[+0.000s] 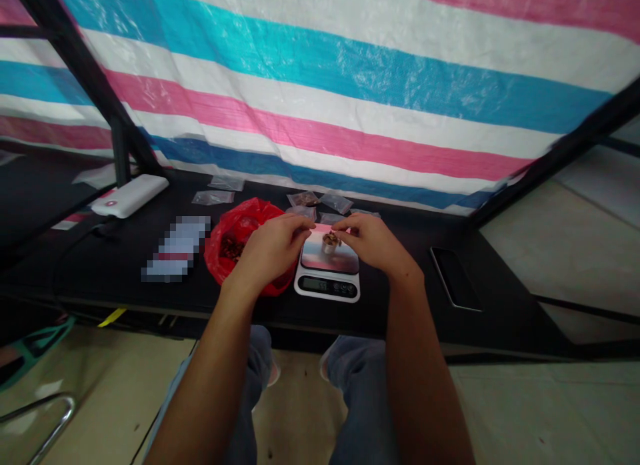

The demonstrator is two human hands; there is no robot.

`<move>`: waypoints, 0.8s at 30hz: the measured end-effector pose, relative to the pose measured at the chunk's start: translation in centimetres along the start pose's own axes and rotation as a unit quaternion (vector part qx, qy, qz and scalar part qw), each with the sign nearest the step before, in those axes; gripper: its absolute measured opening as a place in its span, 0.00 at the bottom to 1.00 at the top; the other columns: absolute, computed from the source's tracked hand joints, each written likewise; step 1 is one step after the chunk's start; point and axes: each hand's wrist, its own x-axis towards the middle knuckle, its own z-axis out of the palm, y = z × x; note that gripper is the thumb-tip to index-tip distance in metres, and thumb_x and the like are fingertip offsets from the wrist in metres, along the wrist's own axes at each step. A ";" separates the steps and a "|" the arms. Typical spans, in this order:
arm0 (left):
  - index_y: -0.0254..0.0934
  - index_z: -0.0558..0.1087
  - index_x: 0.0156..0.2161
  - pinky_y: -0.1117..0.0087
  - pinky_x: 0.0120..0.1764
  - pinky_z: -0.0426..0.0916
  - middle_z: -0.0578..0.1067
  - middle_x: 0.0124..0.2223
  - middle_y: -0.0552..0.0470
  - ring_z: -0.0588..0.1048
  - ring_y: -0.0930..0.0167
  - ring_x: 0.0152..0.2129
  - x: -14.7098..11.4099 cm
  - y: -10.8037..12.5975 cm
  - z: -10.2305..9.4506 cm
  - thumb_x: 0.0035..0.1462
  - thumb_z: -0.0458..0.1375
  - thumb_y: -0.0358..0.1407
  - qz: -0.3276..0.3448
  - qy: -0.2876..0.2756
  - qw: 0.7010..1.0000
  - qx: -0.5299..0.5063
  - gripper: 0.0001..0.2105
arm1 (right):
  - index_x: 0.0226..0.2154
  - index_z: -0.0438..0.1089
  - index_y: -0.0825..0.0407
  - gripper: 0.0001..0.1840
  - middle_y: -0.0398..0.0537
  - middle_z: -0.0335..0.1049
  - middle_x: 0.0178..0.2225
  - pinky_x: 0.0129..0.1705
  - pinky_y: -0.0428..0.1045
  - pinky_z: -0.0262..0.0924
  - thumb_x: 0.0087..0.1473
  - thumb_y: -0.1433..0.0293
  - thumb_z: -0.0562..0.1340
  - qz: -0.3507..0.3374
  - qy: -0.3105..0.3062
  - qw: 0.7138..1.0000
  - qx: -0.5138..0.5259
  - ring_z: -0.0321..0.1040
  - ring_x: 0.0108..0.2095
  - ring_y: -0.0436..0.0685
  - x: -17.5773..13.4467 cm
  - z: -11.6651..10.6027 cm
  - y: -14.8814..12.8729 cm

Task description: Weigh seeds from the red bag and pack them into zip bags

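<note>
A white kitchen scale with a shiny platform stands on the black table, its display lit. On the platform sits a small round metal cup heaped with brown pieces. My left hand is at the platform's left edge, thumb and fingers drawn together; whatever lies between them is hidden. From the right, my right hand reaches over the platform with thumb and forefinger pinched beside the top of the cup. Anything in that pinch is too small to name. A red plastic bag, open and holding dark brown pieces, lies partly behind my left hand.
Several small clear zip bags lie behind the scale, one bag with brown contents. A phone lies at right. At left are a blurred-out flat object and a white power bank with a cable. Striped sheeting hangs behind.
</note>
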 end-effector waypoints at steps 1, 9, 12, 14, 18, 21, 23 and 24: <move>0.41 0.81 0.50 0.64 0.52 0.73 0.83 0.51 0.48 0.80 0.62 0.49 -0.1 -0.1 -0.2 0.68 0.54 0.36 -0.002 0.001 1.000 -0.004 0.14 | 0.41 0.84 0.55 0.11 0.53 0.83 0.39 0.40 0.49 0.62 0.60 0.76 0.65 0.005 0.004 1.000 0.007 0.75 0.37 0.57 0.0 -0.1 -0.1; 0.41 0.81 0.49 0.63 0.54 0.72 0.83 0.51 0.48 0.80 0.63 0.49 -0.6 -1.0 -1.1 0.67 0.55 0.36 -0.018 0.010 1.000 -0.010 0.13 | 0.44 0.81 0.55 0.13 0.53 0.83 0.44 0.42 0.49 0.66 0.57 0.78 0.64 0.011 0.035 0.998 0.047 0.77 0.40 0.57 -0.1 0.0 -0.7; 0.39 0.81 0.50 0.63 0.55 0.72 0.83 0.51 0.47 0.80 0.63 0.49 -0.8 -1.3 -1.4 0.66 0.55 0.36 -0.022 0.008 1.000 -0.005 0.14 | 0.41 0.82 0.55 0.11 0.52 0.83 0.42 0.42 0.48 0.65 0.56 0.79 0.65 0.004 0.020 0.998 0.052 0.77 0.40 0.57 -0.1 0.0 -0.9; 0.38 0.81 0.50 0.63 0.55 0.72 0.83 0.51 0.47 0.80 0.62 0.49 -0.9 -1.4 -1.7 0.66 0.54 0.36 -0.028 0.003 1.000 -0.004 0.14 | 0.40 0.82 0.55 0.11 0.52 0.83 0.42 0.43 0.49 0.65 0.58 0.78 0.65 0.001 0.019 0.998 0.052 0.77 0.40 0.57 -0.2 0.0 -1.0; 0.39 0.81 0.49 0.64 0.54 0.72 0.83 0.52 0.48 0.80 0.63 0.49 -1.2 -1.9 -2.3 0.67 0.53 0.38 -0.037 -0.011 0.999 0.007 0.15 | 0.42 0.82 0.55 0.11 0.53 0.83 0.45 0.47 0.51 0.66 0.62 0.76 0.62 -0.009 0.028 0.998 0.059 0.77 0.44 0.58 -0.3 -0.4 -0.8; 0.40 0.81 0.48 0.64 0.53 0.72 0.84 0.51 0.48 0.80 0.62 0.48 -1.4 -2.8 -2.7 0.66 0.53 0.37 -0.056 -0.039 0.996 0.053 0.15 | 0.41 0.81 0.55 0.11 0.52 0.83 0.43 0.47 0.50 0.65 0.62 0.76 0.62 0.011 0.042 0.998 0.040 0.77 0.43 0.58 -0.5 -0.6 -0.1; 0.39 0.82 0.47 0.63 0.51 0.72 0.84 0.50 0.46 0.81 0.60 0.48 -1.6 -3.6 -2.9 0.65 0.54 0.37 -0.077 -0.075 0.990 0.093 0.15 | 0.39 0.81 0.55 0.10 0.52 0.83 0.41 0.43 0.49 0.64 0.60 0.77 0.63 0.045 0.033 0.998 0.006 0.77 0.40 0.57 -0.5 -0.5 0.5; 0.39 0.82 0.47 0.63 0.51 0.72 0.84 0.50 0.46 0.81 0.60 0.47 -1.7 -4.0 -2.9 0.64 0.55 0.37 -0.086 -0.096 0.986 0.105 0.14 | 0.38 0.81 0.55 0.09 0.52 0.83 0.39 0.41 0.49 0.64 0.59 0.77 0.64 0.063 0.020 0.998 -0.010 0.76 0.38 0.57 -0.5 -0.4 0.8</move>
